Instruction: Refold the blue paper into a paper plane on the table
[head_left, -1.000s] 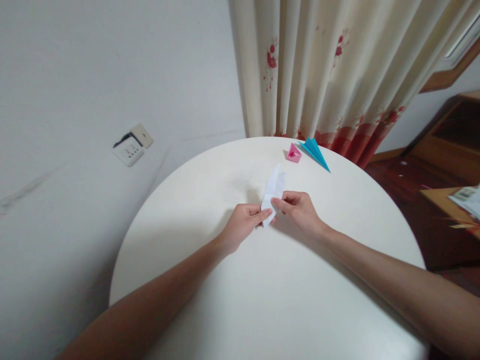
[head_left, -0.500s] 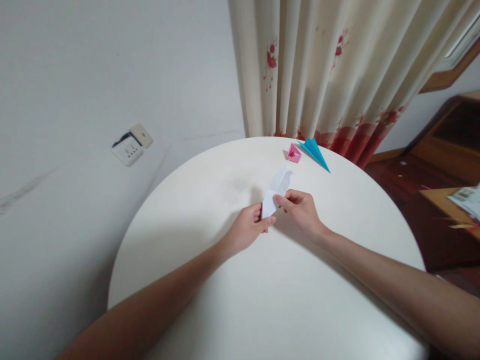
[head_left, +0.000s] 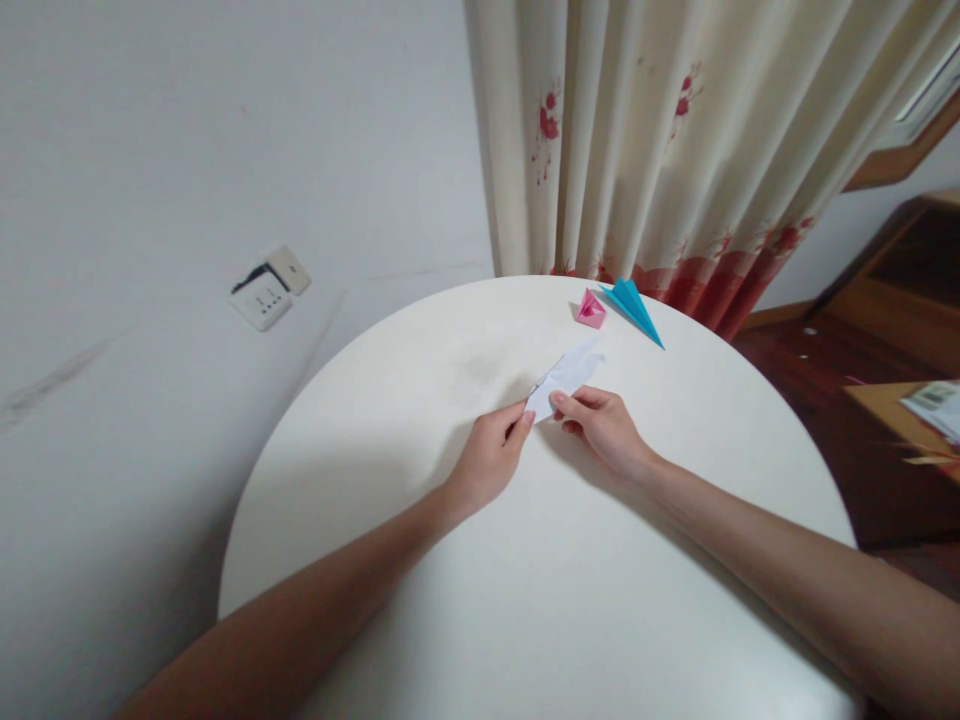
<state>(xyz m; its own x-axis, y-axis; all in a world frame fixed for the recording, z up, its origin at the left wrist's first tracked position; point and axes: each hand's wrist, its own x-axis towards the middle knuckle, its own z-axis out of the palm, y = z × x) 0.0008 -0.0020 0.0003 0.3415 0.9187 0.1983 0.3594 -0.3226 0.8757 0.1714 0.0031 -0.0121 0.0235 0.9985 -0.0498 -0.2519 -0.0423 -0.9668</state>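
Pinching one end of the half-folded white paper (head_left: 564,378) w/ both hands, left hand (head_left: 489,462) & right hand (head_left: 604,428) fingers shut on it, pink (head_left: 590,309) & blue (head_left: 631,306) ones done on desk (head_left: 525,600).

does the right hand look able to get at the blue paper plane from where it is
Probably yes. The blue paper plane lies on the round table beyond the right hand, with only bare tabletop between them. That hand is pinching the white folded paper together with the left hand, so it would have to let go first.

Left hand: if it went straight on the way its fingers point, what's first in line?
The left hand already touches the white folded paper; past it, probably the pink paper piece, though depth is unclear.
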